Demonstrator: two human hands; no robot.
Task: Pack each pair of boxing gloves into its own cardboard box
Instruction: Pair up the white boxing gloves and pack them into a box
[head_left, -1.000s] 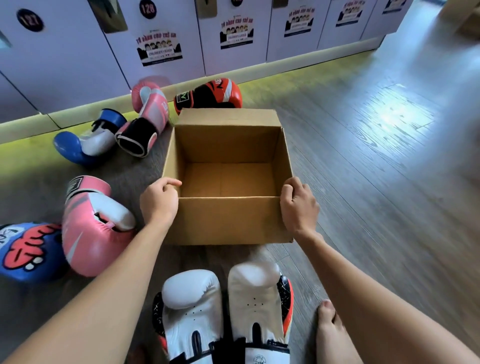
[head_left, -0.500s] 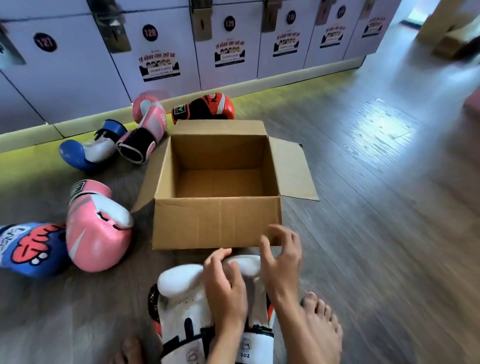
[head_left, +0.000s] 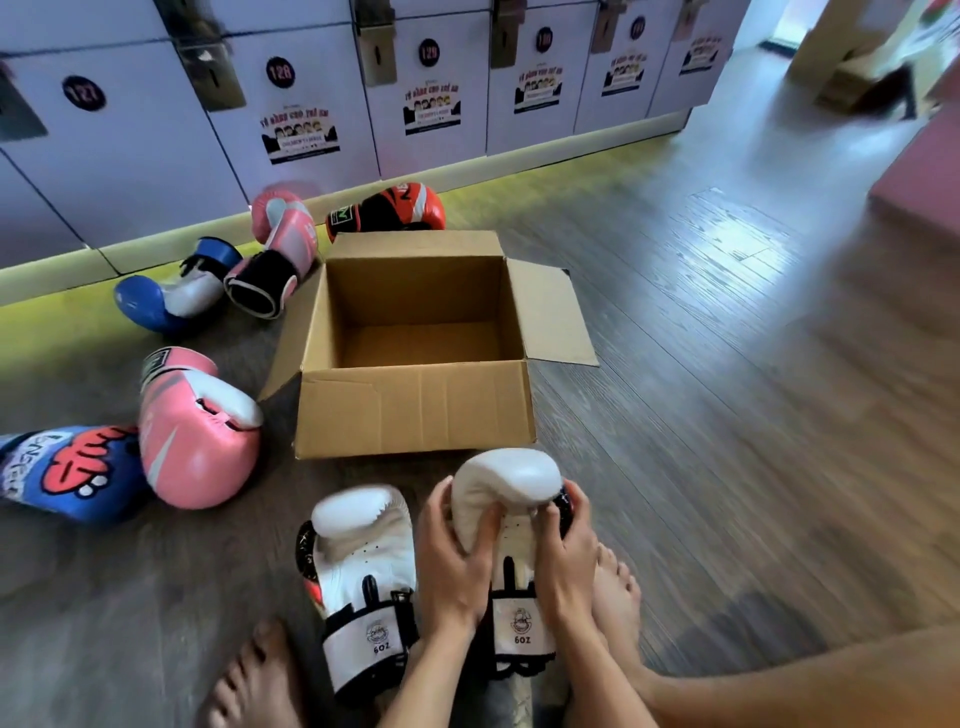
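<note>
Both hands clasp one white glove (head_left: 506, 486): left hand (head_left: 457, 561) and right hand (head_left: 566, 551) curl round its sides, just before the empty cardboard box (head_left: 415, 410). Its mate (head_left: 363, 551) lies alongside. Best lifted level, clearing the near wall, laid flat to leave room.

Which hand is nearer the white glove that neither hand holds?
Left. The left hand grips the held glove on the side beside the free glove; the right hand grips its far side.
</note>
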